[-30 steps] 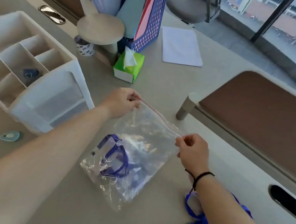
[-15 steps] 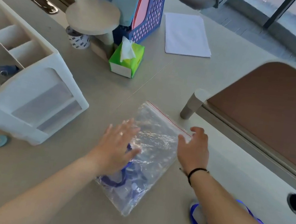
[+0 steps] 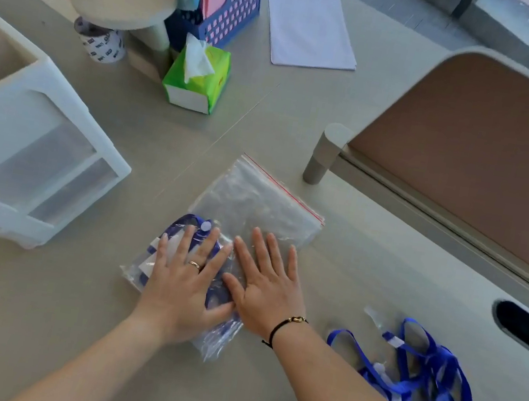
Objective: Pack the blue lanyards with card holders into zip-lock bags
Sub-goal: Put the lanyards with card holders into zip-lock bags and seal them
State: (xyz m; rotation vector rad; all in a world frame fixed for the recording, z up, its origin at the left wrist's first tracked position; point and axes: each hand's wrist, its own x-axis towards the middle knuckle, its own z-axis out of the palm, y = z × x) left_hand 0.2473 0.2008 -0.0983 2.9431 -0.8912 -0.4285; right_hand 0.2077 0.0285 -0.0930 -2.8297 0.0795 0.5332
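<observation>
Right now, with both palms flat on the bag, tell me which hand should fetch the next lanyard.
Right. The right hand lies nearer the loose lanyards heaped on its side, while the left hand can likely hold the zip-lock bag down.

this is an office, seen at a beige desk point(image 3: 302, 130) with a brown partition panel point(image 3: 489, 173) along its right edge. behind the green tissue box point(image 3: 198, 82) stands a blue file rack point(image 3: 230, 11) with folders, to the right of it lies a stack of white paper point(image 3: 311, 29), and to the left stands a white drawer organizer point(image 3: 30, 163).
</observation>
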